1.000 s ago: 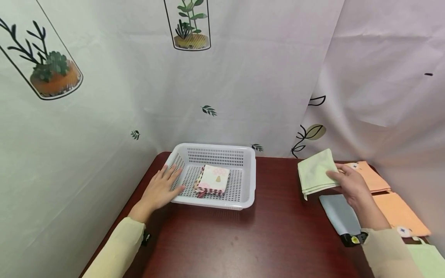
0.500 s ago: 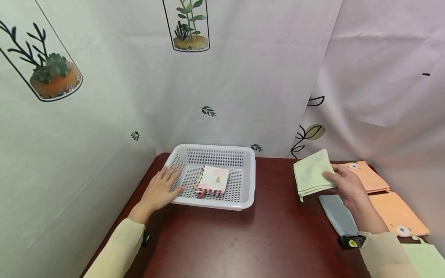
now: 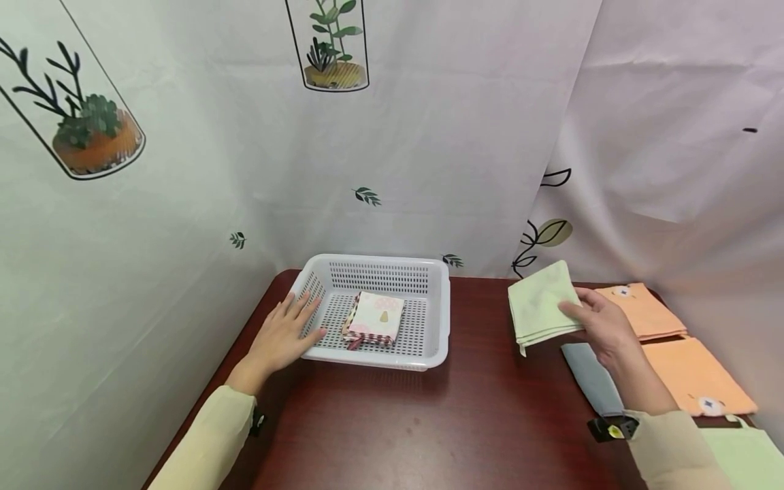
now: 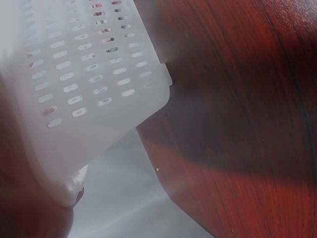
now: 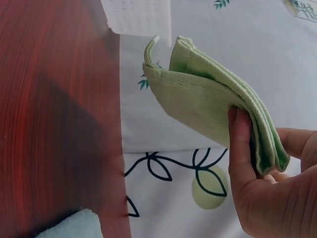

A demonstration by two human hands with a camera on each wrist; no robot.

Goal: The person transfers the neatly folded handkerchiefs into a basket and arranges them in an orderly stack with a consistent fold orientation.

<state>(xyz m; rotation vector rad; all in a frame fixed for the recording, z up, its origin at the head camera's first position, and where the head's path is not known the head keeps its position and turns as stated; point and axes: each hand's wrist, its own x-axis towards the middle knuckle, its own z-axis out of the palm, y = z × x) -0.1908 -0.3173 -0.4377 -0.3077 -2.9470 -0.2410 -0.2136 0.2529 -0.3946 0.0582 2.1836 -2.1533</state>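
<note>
My right hand (image 3: 597, 325) pinches a folded light green cloth (image 3: 540, 306) and holds it above the dark red table (image 3: 429, 422), to the right of a white perforated basket (image 3: 429, 340). The right wrist view shows the green cloth (image 5: 208, 104) gripped between thumb and fingers (image 5: 240, 148). Inside the basket lies a folded patterned cloth (image 3: 376, 318). My left hand (image 3: 282, 337) rests with straight fingers against the basket's left front rim. In the left wrist view, the basket wall (image 4: 84, 74) fills the upper left.
Two folded orange cloths (image 3: 640, 309) (image 3: 695, 374) lie at the table's right edge, and a grey folded cloth (image 3: 591, 378) lies below my right hand. A pale green cloth (image 3: 747, 456) sits at the bottom right. Printed curtains enclose the table on the left, back and right.
My right hand has carried the green cloth a little to the left, toward the basket. The left hand has stayed on the basket.
</note>
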